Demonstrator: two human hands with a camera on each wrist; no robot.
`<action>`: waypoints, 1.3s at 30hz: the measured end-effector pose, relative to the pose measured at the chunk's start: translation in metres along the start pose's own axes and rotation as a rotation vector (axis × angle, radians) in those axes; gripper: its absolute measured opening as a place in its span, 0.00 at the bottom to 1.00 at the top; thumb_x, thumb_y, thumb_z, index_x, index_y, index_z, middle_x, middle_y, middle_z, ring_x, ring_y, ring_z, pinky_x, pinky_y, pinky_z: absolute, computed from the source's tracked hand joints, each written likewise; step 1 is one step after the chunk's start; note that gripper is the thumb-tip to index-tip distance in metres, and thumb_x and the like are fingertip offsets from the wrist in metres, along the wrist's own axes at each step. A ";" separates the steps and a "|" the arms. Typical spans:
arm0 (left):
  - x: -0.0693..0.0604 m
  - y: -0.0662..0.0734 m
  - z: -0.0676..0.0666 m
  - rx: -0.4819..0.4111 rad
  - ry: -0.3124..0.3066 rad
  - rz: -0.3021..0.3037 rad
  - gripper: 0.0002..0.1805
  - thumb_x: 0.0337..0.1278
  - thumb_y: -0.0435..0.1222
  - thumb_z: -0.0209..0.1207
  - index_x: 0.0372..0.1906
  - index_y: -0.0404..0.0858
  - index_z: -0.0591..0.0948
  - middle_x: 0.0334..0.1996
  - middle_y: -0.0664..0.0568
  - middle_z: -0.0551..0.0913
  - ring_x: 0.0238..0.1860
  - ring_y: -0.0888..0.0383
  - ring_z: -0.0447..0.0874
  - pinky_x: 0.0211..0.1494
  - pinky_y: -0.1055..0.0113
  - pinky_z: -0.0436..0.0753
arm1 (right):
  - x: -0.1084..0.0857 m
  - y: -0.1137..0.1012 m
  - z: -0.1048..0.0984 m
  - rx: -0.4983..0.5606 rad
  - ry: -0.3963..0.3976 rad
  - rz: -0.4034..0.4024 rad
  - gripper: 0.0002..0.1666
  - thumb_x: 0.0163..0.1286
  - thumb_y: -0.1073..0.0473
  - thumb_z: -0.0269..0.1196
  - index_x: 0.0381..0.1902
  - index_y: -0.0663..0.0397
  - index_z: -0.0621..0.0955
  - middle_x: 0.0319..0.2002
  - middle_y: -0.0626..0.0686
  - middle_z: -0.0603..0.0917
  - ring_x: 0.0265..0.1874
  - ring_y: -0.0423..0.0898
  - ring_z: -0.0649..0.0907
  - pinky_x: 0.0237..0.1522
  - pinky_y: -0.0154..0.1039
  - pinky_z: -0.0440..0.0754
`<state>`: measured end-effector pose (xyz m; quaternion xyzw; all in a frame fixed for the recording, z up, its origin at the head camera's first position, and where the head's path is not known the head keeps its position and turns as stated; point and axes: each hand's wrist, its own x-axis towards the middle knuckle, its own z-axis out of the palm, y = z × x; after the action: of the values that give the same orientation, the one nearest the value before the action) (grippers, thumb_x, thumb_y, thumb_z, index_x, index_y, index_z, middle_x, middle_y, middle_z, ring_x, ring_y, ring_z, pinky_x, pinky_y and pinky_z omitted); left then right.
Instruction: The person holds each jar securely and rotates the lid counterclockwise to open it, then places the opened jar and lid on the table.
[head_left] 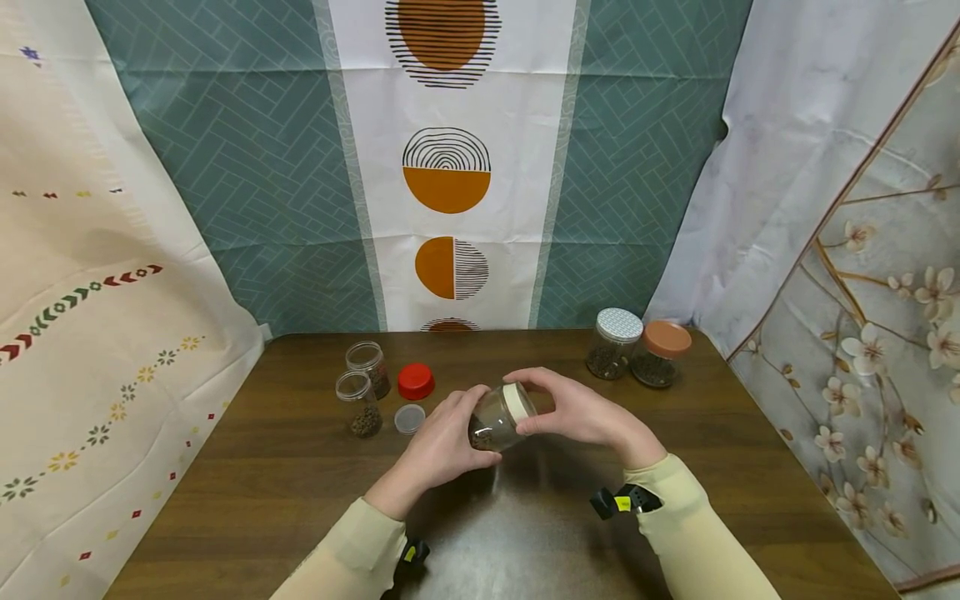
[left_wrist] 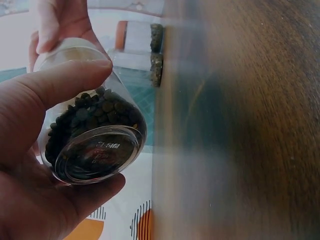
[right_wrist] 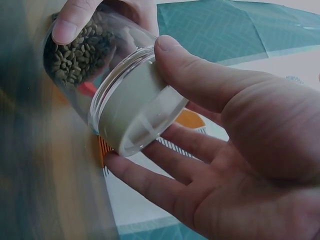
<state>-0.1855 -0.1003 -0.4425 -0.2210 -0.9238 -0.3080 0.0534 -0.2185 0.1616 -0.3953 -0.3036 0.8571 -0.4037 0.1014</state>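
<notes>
Above the middle of the table, a clear jar (head_left: 491, 422) with a cream lid (head_left: 517, 402) lies tilted, its lid end toward the right. My left hand (head_left: 447, 443) holds the jar's body, with the thumb on one side and fingers on the other. Small dark brown pellets (left_wrist: 100, 111) gather at the jar's base. Around the cream lid, my right hand (head_left: 581, 410) has its thumb at the rim and its fingers on the opposite side. In the right wrist view the lid (right_wrist: 137, 107) sits on the jar mouth.
Left on the table (head_left: 300, 500) stand two lidless jars, a nearer one (head_left: 363, 417) and a farther one (head_left: 367, 358), beside a red lid (head_left: 416, 381) and a translucent lid (head_left: 409, 419). Back right are a patterned-lid jar (head_left: 611, 354) and an orange-lid jar (head_left: 656, 367).
</notes>
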 end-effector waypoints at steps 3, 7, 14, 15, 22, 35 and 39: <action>0.000 -0.001 0.000 0.003 -0.002 0.002 0.53 0.46 0.46 0.88 0.78 0.41 0.73 0.62 0.40 0.81 0.56 0.44 0.82 0.57 0.47 0.83 | -0.001 0.001 0.001 0.016 -0.007 -0.007 0.43 0.70 0.54 0.81 0.78 0.42 0.76 0.72 0.50 0.77 0.66 0.52 0.79 0.59 0.49 0.87; 0.000 -0.001 0.000 -0.006 -0.002 0.002 0.54 0.46 0.46 0.88 0.78 0.41 0.72 0.62 0.40 0.81 0.55 0.45 0.82 0.56 0.47 0.83 | -0.001 0.002 0.001 0.058 -0.011 -0.034 0.43 0.69 0.58 0.81 0.77 0.42 0.76 0.72 0.49 0.76 0.65 0.52 0.78 0.60 0.54 0.87; 0.000 -0.001 -0.001 -0.011 -0.001 0.004 0.54 0.45 0.46 0.88 0.78 0.40 0.72 0.62 0.40 0.81 0.55 0.46 0.82 0.55 0.48 0.83 | -0.002 0.003 0.002 0.116 -0.025 -0.078 0.43 0.66 0.65 0.81 0.75 0.43 0.76 0.73 0.50 0.74 0.68 0.54 0.77 0.68 0.59 0.82; 0.000 -0.001 -0.001 -0.009 -0.001 0.005 0.54 0.46 0.46 0.88 0.78 0.41 0.72 0.62 0.40 0.81 0.55 0.46 0.82 0.55 0.48 0.83 | -0.002 0.004 0.002 0.117 -0.027 -0.081 0.43 0.66 0.65 0.81 0.75 0.43 0.76 0.74 0.50 0.73 0.68 0.54 0.76 0.68 0.58 0.81; 0.000 -0.002 -0.002 -0.017 -0.011 0.000 0.53 0.46 0.45 0.87 0.78 0.40 0.72 0.63 0.40 0.81 0.55 0.46 0.81 0.55 0.47 0.83 | -0.002 0.002 0.003 0.065 -0.035 -0.002 0.40 0.78 0.49 0.73 0.82 0.39 0.71 0.76 0.52 0.73 0.69 0.54 0.76 0.66 0.57 0.83; 0.000 0.000 -0.001 -0.004 -0.024 -0.004 0.53 0.46 0.45 0.88 0.78 0.40 0.73 0.62 0.39 0.81 0.54 0.45 0.82 0.52 0.47 0.84 | 0.005 -0.001 0.008 0.168 -0.033 0.196 0.36 0.87 0.43 0.61 0.82 0.53 0.70 0.67 0.64 0.81 0.49 0.51 0.88 0.45 0.52 0.92; 0.000 0.000 -0.001 0.003 -0.022 0.001 0.52 0.46 0.45 0.87 0.77 0.41 0.73 0.62 0.39 0.81 0.54 0.45 0.82 0.51 0.47 0.84 | 0.005 -0.002 0.008 0.160 -0.026 0.179 0.36 0.86 0.44 0.63 0.80 0.56 0.71 0.65 0.63 0.82 0.52 0.52 0.86 0.47 0.56 0.91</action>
<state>-0.1849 -0.1008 -0.4415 -0.2247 -0.9247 -0.3041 0.0435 -0.2179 0.1522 -0.3986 -0.2220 0.8443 -0.4563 0.1724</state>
